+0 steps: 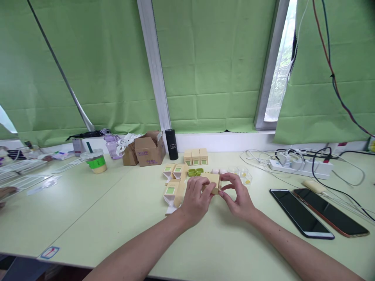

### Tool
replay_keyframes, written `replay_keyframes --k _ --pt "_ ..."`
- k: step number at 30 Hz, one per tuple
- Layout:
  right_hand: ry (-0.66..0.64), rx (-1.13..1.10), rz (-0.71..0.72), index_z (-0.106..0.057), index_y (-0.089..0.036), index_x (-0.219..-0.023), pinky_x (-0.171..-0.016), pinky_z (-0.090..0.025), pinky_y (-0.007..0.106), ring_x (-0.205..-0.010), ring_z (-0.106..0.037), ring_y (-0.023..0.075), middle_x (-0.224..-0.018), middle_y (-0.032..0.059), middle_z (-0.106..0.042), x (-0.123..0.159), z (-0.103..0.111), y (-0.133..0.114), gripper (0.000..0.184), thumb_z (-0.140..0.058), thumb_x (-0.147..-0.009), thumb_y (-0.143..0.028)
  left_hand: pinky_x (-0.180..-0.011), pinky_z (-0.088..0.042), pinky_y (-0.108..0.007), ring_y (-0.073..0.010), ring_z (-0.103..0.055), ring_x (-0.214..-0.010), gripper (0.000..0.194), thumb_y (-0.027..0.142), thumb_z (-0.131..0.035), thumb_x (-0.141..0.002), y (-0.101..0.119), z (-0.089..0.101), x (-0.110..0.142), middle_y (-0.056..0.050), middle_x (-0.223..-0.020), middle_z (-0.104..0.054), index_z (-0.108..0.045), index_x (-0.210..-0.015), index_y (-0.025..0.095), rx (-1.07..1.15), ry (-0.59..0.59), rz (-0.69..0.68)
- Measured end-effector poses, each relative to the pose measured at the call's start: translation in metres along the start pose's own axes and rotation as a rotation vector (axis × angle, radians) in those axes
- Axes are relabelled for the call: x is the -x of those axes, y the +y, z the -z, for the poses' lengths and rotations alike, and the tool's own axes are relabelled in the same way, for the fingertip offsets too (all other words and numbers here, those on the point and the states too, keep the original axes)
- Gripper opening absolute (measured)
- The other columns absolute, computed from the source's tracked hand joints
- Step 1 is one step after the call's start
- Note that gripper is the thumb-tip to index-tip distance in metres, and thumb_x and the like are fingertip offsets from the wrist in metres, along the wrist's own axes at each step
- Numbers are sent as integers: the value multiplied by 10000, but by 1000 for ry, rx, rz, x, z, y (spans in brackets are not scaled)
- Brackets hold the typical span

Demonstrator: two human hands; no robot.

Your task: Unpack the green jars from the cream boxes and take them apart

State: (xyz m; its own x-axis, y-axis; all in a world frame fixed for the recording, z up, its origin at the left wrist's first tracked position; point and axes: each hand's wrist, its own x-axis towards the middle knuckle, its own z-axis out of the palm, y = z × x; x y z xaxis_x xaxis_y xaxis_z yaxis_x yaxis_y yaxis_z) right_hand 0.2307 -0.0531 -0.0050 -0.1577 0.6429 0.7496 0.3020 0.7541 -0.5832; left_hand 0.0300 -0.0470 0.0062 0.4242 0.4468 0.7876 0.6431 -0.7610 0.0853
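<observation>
A small tan cardboard box (pixel 213 179) is held above the table in front of me. My left hand (pixel 195 197) grips it from the left, fingers wrapped round its side. At its right end, the thumb and fingertips of my right hand (pixel 238 197) pinch the edge. Left of my hands lie several opened boxes (pixel 170 190) with green label squares and white flaps. Just behind are small green containers (pixel 195 172), pale pink round pieces (pixel 218 171) and clear little cups (pixel 243 171), some with yellow in them. Three closed boxes (pixel 196 157) stand in a row farther back.
At the back stand a black tumbler (pixel 171 144), a brown carton (pixel 150 149) and a purple bottle (pixel 112 146). A drink cup (pixel 96 160) is on the left. To the right are two phones (pixel 301 212) and a power strip (pixel 301 167) with tangled cables. Another person's hand (pixel 6 193) shows far left.
</observation>
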Motion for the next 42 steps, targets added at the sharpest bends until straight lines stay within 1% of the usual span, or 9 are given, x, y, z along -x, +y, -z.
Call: replay_keyframes --k 3,8,13,26,31,36,42 --pt "15 5 23 -436 -284 -1377 -820 -659 452 -1141 -629 274 -1261 121 -580 0 -1 0 426 -587 -979 -269 -988 -449 -477 -265 -583 -1082 282 149 -546 -973 0 0 0 -96 -1110 -623 -598 -1216 282 -91 46 -75" --pt "29 -5 64 -448 -276 -1382 -812 -669 469 -1125 -639 277 -1239 123 -591 0 -2 3 436 -599 -974 -244 -931 -472 -444 -244 -575 -1026 267 125 -589 -952 3 -1 -3 -84 -1067 -620 -574 -1195 235 -184 182 -165" --pt "30 2 66 -456 -282 -1372 -800 -670 465 -1099 -655 278 -1218 121 -607 0 -2 6 420 -600 -978 -261 -913 -478 -437 -247 -580 -1015 248 132 -624 -942 4 -2 -5 -88 -1067 -622 -565 -1171 208 -196 186 -162" --pt "21 93 34 -445 -270 -1331 -726 -650 392 -1033 -679 255 -1180 111 -642 0 -2 7 388 -596 -975 -291 -927 -486 -482 -286 -586 -1057 299 197 -632 -944 0 -7 -1 -117 -1130 -615 -523 -1222 201 -143 73 -80" --pt "-2 142 -20 -456 -262 -1294 -713 -643 374 -993 -701 247 -1156 105 -667 1 -1 9 354 -588 -972 -324 -919 -505 -483 -292 -580 -1057 371 169 -644 -910 1 -6 0 -122 -1153 -598 -503 -1252 202 -89 8 -22" --pt "-45 206 -92 -447 -264 -1264 -714 -626 366 -944 -719 234 -1137 89 -681 1 -1 9 329 -569 -966 -331 -923 -519 -482 -300 -558 -1087 504 161 -730 -844 3 -8 1 -116 -1198 -572 -463 -1268 209 -15 -86 60" --pt "-93 273 -178 -448 -265 -1199 -667 -593 339 -816 -709 204 -1097 73 -701 0 -1 4 276 -548 -958 -355 -932 -520 -491 -304 -552 -1111 543 171 -773 -820 2 -12 2 -98 -1208 -555 -446 -1249 232 54 -159 127"
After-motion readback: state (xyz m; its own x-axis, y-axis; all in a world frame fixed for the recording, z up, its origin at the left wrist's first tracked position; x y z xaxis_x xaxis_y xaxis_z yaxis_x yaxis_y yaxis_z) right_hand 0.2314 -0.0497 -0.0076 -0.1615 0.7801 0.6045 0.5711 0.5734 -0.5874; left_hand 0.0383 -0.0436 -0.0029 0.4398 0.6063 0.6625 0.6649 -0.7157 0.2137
